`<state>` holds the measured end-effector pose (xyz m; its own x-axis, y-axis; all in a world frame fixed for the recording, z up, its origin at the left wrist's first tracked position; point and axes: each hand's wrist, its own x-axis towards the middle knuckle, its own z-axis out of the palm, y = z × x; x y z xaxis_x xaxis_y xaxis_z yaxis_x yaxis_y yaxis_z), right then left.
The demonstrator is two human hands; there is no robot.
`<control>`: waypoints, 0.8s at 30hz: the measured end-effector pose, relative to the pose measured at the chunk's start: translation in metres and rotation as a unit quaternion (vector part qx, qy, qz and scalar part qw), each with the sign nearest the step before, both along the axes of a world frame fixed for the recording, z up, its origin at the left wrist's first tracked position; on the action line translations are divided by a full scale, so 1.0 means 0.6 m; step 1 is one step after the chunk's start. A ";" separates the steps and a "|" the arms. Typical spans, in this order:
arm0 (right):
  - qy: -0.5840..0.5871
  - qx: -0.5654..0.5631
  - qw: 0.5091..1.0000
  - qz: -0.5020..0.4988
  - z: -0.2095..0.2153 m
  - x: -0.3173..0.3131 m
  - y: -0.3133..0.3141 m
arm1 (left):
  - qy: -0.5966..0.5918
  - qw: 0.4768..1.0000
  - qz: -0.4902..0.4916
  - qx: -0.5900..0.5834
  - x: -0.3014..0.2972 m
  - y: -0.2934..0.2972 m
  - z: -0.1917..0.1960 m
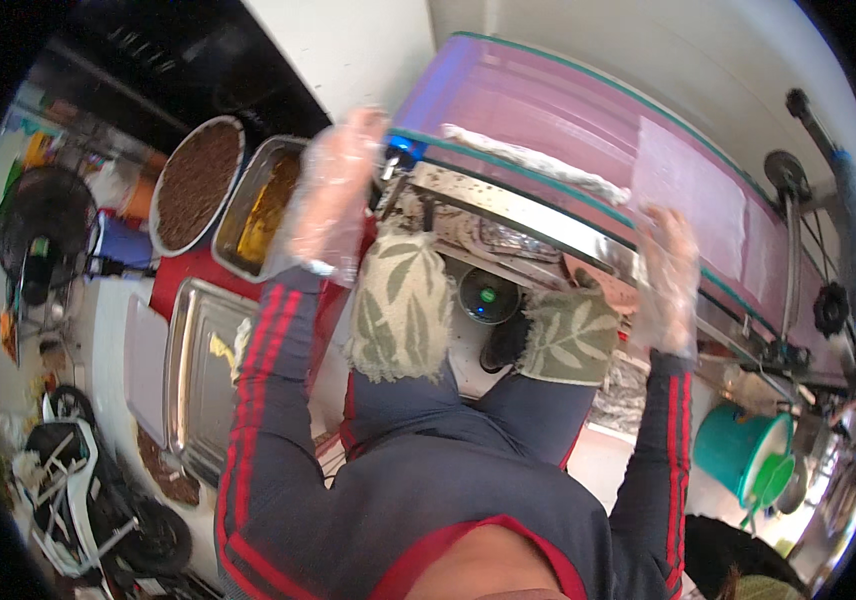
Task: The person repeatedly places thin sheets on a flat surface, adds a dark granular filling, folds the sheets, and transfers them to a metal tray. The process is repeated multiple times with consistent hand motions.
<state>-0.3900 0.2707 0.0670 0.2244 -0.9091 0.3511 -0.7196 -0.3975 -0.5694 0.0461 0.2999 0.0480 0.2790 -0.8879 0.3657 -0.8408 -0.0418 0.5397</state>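
My left hand [336, 190], in a clear plastic glove, is raised beside the left end of a long glass-edged table with a pinkish surface [558, 100]. Its fingers are blurred under the plastic, so their grip is unclear. Also gloved, my right hand [670, 265] is at the table's front edge, fingers bent and slightly apart, with nothing visibly held. Just above it lies a thin whitish sheet [683, 185]. A long crumpled white strip [538, 165] runs along the front of the surface, its right end close to my right hand.
To the left stand a round tub of brown crumbly material [200, 185], a metal tray with yellowish liquid [268, 215] and a shallow metal pan [210, 350]. Leaf-patterned cloths [403, 310] cover my knees. A teal bucket [738, 450] is at right, a black fan [43, 230] far left.
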 end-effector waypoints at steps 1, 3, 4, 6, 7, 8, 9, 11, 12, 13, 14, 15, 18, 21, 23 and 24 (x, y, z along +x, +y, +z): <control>0.017 0.022 1.000 0.008 -0.003 0.008 -0.010 | -0.019 0.997 -0.068 -0.035 -0.058 -0.025 -0.019; 0.036 0.047 0.998 0.010 -0.026 0.037 -0.030 | -0.044 0.983 -0.180 -0.005 -0.178 -0.073 -0.056; 0.071 0.041 0.996 0.022 -0.037 0.049 -0.052 | -0.142 0.963 -0.229 -0.017 -0.235 -0.098 -0.072; 0.104 -0.171 0.977 0.076 -0.070 0.074 -0.091 | -0.152 0.939 -0.305 -0.054 -0.312 -0.135 -0.090; 0.129 -0.024 0.990 0.053 -0.087 0.085 -0.114 | -0.117 0.931 -0.346 0.000 -0.324 -0.143 -0.089; 0.068 -0.077 0.992 0.072 -0.107 0.091 -0.118 | -0.050 0.927 -0.372 0.018 -0.318 -0.158 -0.083; 0.060 -0.107 0.987 0.105 -0.121 0.089 -0.124 | -0.067 0.931 -0.343 0.100 -0.301 -0.165 -0.075; 0.136 -0.137 0.975 0.112 -0.141 0.100 -0.141 | -0.225 0.927 -0.297 0.036 -0.214 -0.155 -0.052; 0.104 -0.152 0.973 0.137 -0.146 0.094 -0.147 | -0.237 0.927 -0.259 0.131 -0.170 -0.163 -0.035; 0.050 -0.200 0.963 0.175 -0.145 0.088 -0.152 | -0.294 0.909 -0.201 0.216 -0.132 -0.172 -0.024; 0.015 -0.176 0.962 0.207 -0.140 0.076 -0.159 | -0.249 0.920 -0.218 0.210 -0.100 -0.168 -0.014; -0.021 -0.153 0.958 0.242 -0.131 0.065 -0.165 | -0.193 0.940 -0.181 0.217 -0.092 -0.165 -0.014; -0.173 -0.235 0.894 0.340 -0.088 -0.024 -0.156 | 0.046 0.965 -0.219 0.137 -0.141 -0.151 0.004; -0.354 0.016 0.929 0.107 -0.061 -0.169 -0.030 | 0.049 0.924 -0.352 0.139 -0.283 -0.131 0.035; -0.514 0.091 0.852 0.044 -0.047 -0.272 0.067 | 0.057 0.891 -0.421 0.158 -0.389 -0.092 0.036; -0.191 0.022 0.981 -0.035 -0.036 -0.334 0.101 | 0.123 0.863 -0.449 0.196 -0.442 -0.078 0.031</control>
<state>-0.5906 0.3311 0.0453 0.0203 -0.9337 0.3576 -0.4757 -0.3236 -0.8179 -0.2191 0.2533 0.0665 -0.5590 -0.8290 0.0149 -0.4925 0.3465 0.7984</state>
